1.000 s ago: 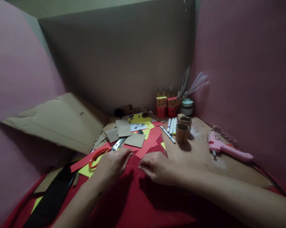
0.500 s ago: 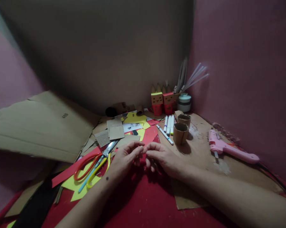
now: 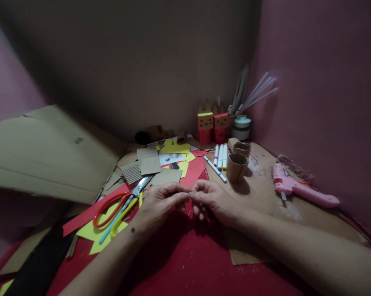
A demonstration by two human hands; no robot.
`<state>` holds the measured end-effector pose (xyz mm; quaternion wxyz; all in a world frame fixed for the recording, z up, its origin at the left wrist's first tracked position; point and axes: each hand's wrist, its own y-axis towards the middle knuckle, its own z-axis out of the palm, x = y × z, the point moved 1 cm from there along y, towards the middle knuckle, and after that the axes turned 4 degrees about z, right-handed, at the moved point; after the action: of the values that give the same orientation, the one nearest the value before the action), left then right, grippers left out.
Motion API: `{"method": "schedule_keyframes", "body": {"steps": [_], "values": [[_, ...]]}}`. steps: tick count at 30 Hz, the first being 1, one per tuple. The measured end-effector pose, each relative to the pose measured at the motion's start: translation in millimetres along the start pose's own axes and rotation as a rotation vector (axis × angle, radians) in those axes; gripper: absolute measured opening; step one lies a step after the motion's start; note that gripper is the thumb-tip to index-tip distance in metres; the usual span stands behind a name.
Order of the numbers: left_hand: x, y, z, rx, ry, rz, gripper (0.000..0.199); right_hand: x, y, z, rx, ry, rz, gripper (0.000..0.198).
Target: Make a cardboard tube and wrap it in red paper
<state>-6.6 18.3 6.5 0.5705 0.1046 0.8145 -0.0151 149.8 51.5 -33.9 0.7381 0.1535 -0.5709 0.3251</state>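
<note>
My left hand and my right hand meet at the fingertips over the red table surface. Both pinch with thumb and forefinger; whatever lies between them is too small or hidden to make out. Just left of my left hand lie scissors with one red and one yellow handle, on yellow paper. Beyond my right hand stand two short cardboard tubes, the nearer tube in front of the farther tube. A capped marker rests beside them.
A pink glue gun lies at the right on a cardboard sheet. Several markers, two box-headed paper figures and a lidded jar stand or lie at the back. Corrugated cardboard pieces and a large cardboard panel are at the left.
My fingertips have come closer together and now touch or nearly touch. The view has shifted slightly, while the objects on the table stay where they were.
</note>
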Motion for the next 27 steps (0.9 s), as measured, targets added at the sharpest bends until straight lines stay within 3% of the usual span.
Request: {"method": "schedule_keyframes", "body": {"steps": [6, 9, 15, 20, 27], "values": [[-4.1, -1.9, -4.9, 0.083, 0.239, 0.176, 0.016, -2.6, 0.4, -1.2, 0.037, -0.001, 0.045, 0.026], [-3.4, -3.4, -2.6, 0.123, 0.253, 0.203, 0.019, -5.4, 0.0, -0.7, 0.067, 0.024, 0.053, 0.026], [5.8, -1.6, 1.4, 0.13, -0.053, 0.041, 0.021, -9.9, 2.5, -1.5, 0.116, 0.062, 0.021, 0.028], [6.2, 0.6, -2.2, 0.174, -0.122, -0.033, 0.016, -9.8, 3.9, -2.8, 0.087, 0.066, 0.027, 0.03], [6.3, -5.8, 6.8, 0.113, -0.157, -0.061, 0.014, -4.8, -2.5, 2.0, 0.029, 0.063, 0.044, 0.035]]}}
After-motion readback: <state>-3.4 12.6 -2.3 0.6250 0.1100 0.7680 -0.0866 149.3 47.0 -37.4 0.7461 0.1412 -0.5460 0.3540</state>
